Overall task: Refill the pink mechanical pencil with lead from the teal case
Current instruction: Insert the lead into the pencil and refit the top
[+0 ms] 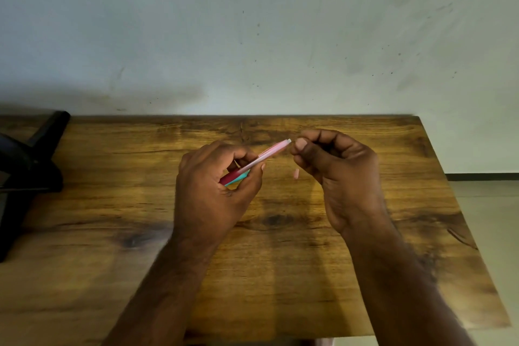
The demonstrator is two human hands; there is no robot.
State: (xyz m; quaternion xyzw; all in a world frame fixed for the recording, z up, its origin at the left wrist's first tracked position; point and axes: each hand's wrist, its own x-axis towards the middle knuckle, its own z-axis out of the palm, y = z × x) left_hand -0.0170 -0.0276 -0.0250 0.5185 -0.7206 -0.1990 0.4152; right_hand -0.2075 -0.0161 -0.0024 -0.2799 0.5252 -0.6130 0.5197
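Over the middle of a wooden table [280, 275], both hands raised just above the surface. Left hand [216, 191] curled round the pink mechanical pencil [269, 150] and, beneath it in the same grip, the teal case [238, 178]; only a sliver of the case visible between fingers and palm. Pencil angled up and to the right, darker red grip end buried in the left fist, pale open end pointing at the right hand [334, 174]. Right hand just beside that open end, thumb and forefinger pressed together in a pinch, other fingers curled in; cannot tell whether a lead sits in the pinch, too fine and blurred to see. Small pink cap [295, 174] lying on the table between the two hands, below the pencil. Black stand [31, 166] at the left edge of the table. Scuffed pale wall [252, 36] behind.
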